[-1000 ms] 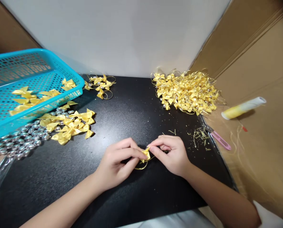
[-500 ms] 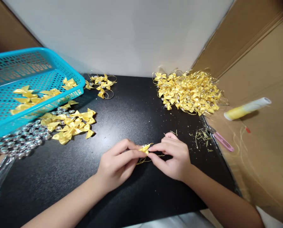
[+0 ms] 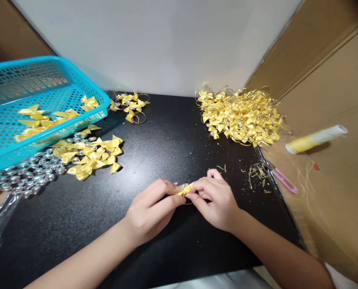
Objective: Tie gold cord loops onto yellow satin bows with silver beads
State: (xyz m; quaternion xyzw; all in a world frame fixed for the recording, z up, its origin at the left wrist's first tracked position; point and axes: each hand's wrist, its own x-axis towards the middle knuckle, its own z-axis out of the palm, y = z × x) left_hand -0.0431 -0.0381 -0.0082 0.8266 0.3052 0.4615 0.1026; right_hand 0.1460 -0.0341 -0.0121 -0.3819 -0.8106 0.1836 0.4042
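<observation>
Through the head camera, my only view, I take the turquoise basket as my landmark; it stands on the left of the black tabletop. The yellow bow being worked on is to the right of the basket and nearer to me, between the two hands. I see the left hand pinching one side of it between thumb and fingers. The right hand has the other side between thumb and forefinger, its remaining fingers curled. A silver bead shows just behind the bow, and a bit of gold cord shows below it; I cannot tell how they are fastened.

Inside the basket I see a few yellow bows. In front of its near side lie silver beads, with more loose bows heaped at their right end. Just beside the basket's right corner sits a small cluster of corded bows. Well to the right of the basket is a large pile of corded bows; nearer to me than that pile are gold clippings and pink-handled scissors. Farthest right from the basket lies a yellow-and-white roll.
</observation>
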